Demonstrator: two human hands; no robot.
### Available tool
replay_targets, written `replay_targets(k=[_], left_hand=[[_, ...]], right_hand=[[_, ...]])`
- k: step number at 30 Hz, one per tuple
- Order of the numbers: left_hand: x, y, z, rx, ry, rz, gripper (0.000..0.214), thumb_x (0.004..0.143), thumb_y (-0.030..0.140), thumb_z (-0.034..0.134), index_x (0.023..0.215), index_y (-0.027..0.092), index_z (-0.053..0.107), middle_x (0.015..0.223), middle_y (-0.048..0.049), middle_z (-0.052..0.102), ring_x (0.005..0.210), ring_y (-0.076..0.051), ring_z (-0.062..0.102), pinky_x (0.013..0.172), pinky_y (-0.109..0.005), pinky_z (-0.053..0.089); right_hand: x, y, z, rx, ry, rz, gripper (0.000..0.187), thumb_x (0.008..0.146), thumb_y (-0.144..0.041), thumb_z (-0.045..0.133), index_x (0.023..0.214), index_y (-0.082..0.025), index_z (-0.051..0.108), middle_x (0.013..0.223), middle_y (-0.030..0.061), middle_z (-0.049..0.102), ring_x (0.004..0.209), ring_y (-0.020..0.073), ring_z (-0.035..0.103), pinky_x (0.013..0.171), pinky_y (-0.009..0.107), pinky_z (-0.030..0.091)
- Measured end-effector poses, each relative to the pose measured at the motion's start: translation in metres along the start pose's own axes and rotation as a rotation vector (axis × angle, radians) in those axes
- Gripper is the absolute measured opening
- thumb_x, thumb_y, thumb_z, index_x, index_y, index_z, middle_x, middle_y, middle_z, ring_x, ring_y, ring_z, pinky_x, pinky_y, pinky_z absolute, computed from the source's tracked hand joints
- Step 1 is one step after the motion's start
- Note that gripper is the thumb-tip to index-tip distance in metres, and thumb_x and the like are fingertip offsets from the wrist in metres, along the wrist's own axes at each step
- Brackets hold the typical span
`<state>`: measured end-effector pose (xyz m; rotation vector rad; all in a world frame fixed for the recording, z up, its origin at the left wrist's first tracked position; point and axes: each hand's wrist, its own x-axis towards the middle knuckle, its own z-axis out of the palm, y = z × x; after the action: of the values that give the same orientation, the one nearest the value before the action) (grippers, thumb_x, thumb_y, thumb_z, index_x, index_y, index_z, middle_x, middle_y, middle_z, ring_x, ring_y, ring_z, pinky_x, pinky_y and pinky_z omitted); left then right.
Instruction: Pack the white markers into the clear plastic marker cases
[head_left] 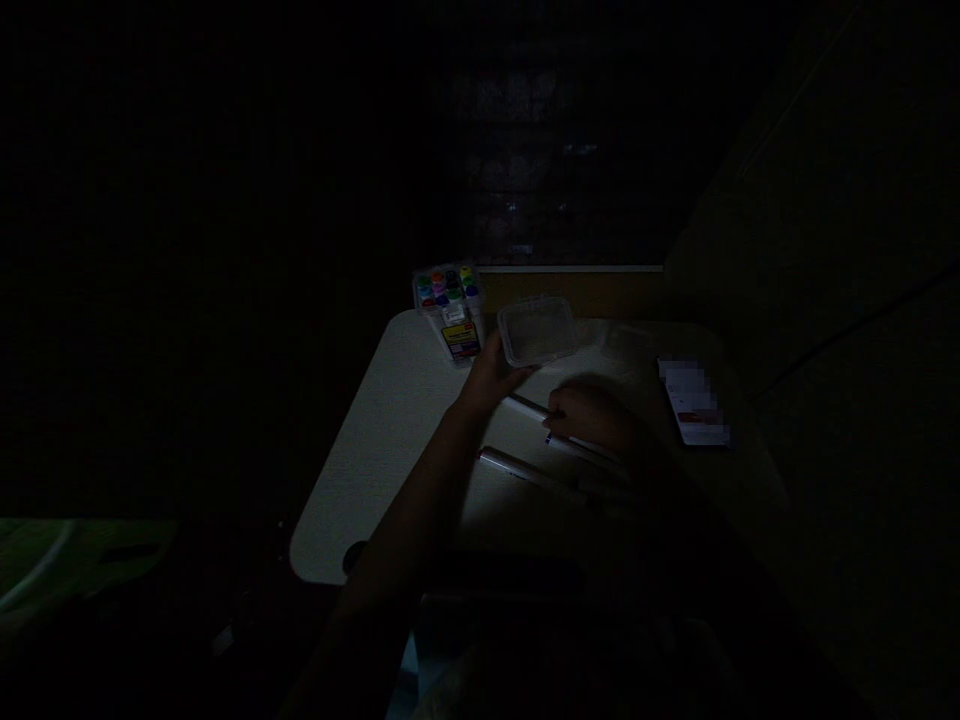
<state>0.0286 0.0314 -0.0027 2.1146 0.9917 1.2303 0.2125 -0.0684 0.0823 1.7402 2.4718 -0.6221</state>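
Clamped on box (537,331) with left grip (491,378); pinching pen (555,440) with right grip (592,415). Other pens (517,468) loose on bench (360,470), markers (450,310) packed beside box.

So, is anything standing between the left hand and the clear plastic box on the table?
Nothing visible. The left hand touches the near left corner of the clear plastic box; the marker set is to its left, not between them.

Your clear plastic box (537,331) is see-through, with round corners. It sits near the far side of the white table (375,440). Your thin white pen (529,405) lies slanted just in front of it.
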Motion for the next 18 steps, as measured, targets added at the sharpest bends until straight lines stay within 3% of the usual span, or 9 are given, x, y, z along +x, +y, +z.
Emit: replay_targets(k=[9, 15, 18], left_hand=[[-0.014, 0.01, -0.011, 0.09, 0.047, -0.051, 0.071, 0.073, 0.047, 0.075, 0.131, 0.017, 0.048, 0.133, -0.0156, 0.059, 0.123, -0.03, 0.057, 0.104, -0.047, 0.048], [-0.024, 0.006, -0.013, 0.171, 0.126, -0.059, 0.07, 0.073, 0.047, 0.074, 0.132, 0.019, 0.048, 0.132, -0.0142, 0.06, 0.123, -0.03, 0.058, 0.103, -0.046, 0.05], [-0.025, 0.005, -0.013, 0.201, 0.123, -0.057, 0.072, 0.074, 0.05, 0.072, 0.134, 0.018, 0.045, 0.135, -0.0141, 0.058, 0.126, -0.03, 0.056, 0.104, -0.045, 0.048]], right_hand=[[0.004, 0.002, 0.004, -0.069, -0.017, 0.027, 0.023, 0.079, -0.026, 0.058, 0.092, -0.018, 0.074, 0.091, 0.0104, 0.074, 0.079, 0.0211, 0.066, 0.065, 0.028, 0.043], [-0.009, 0.025, -0.021, 0.011, 0.096, 0.081, 0.024, 0.083, -0.028, 0.054, 0.094, -0.018, 0.072, 0.093, 0.0081, 0.074, 0.082, 0.0202, 0.067, 0.066, 0.027, 0.045], [-0.02, 0.037, -0.035, 0.064, 0.225, 0.067, 0.021, 0.082, -0.03, 0.057, 0.092, -0.018, 0.072, 0.092, 0.0083, 0.074, 0.085, 0.0215, 0.067, 0.07, 0.029, 0.046]])
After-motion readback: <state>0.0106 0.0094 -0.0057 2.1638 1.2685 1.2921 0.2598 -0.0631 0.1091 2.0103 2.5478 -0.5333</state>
